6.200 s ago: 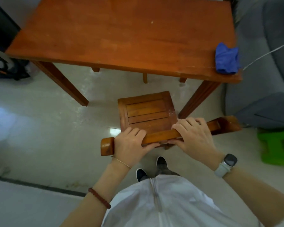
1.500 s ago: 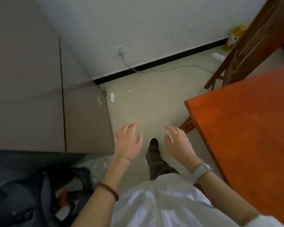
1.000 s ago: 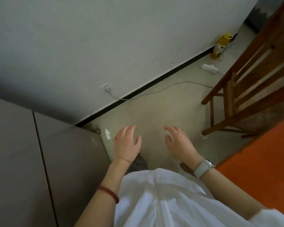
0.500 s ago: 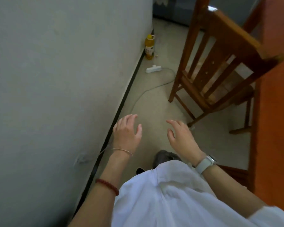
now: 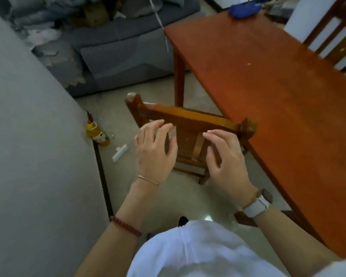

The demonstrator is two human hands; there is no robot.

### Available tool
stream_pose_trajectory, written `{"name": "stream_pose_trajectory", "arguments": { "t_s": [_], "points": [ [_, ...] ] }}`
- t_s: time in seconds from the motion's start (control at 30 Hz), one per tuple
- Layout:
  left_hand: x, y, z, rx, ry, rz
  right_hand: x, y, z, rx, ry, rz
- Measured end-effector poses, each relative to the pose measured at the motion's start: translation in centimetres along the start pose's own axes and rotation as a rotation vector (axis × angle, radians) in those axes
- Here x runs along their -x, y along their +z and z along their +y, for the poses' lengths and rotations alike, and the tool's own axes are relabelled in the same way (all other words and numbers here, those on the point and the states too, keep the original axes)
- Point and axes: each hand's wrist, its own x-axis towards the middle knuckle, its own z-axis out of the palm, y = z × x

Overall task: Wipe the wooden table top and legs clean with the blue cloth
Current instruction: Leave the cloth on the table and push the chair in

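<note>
The wooden table (image 5: 268, 92) fills the right side of the head view, and one of its legs (image 5: 179, 76) stands at its far left corner. The blue cloth (image 5: 243, 9) lies crumpled at the table's far end, well beyond both hands. My left hand (image 5: 155, 146) and my right hand (image 5: 225, 154) hover with spread fingers just short of the top rail of a wooden chair (image 5: 188, 120) that stands against the table's left edge. Neither hand holds anything.
A grey wall (image 5: 38, 156) runs close along the left. On the floor by it lie a yellow oil bottle (image 5: 97, 133) and a white power strip (image 5: 120, 152). A grey sofa (image 5: 118, 45) stands beyond. Another chair's back (image 5: 332, 35) is at the table's right.
The view has swung round from the wall and floor to the table's long side. The chair is now right in front of my hands, which have stayed spread and empty.
</note>
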Motion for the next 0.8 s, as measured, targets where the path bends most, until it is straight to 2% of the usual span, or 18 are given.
{"name": "stream_pose_trajectory", "arguments": {
  "t_s": [0.1,0.17,0.27,0.4,0.53,0.63,0.8],
  "points": [
    [-5.7,0.7,-1.7,-0.078,0.133,-0.039,-3.9,0.3,0.5,0.216,0.031,0.058],
    [-8.7,2.0,-3.2,-0.115,0.214,-0.155,-5.6,1.1,1.5,0.38,0.187,-0.06],
    [-10.8,4.8,-5.8,-0.06,0.323,-0.331,-6.6,2.9,3.3,0.47,0.448,-0.294],
    [-11.6,7.4,-9.2,0.061,0.567,-0.337,-7.1,3.9,3.6,0.562,0.589,-0.344],
    [-12.6,7.9,-10.2,0.17,0.666,-0.341,-8.1,4.3,2.4,0.555,0.723,-0.339],
    [-13.5,7.8,-11.6,0.211,0.702,-0.345,-8.2,5.8,0.8,0.533,0.795,-0.273],
    [-17.1,7.9,-15.6,0.254,0.778,-0.246,-8.3,10.8,-2.2,0.581,0.831,-0.117]
  ]
}}
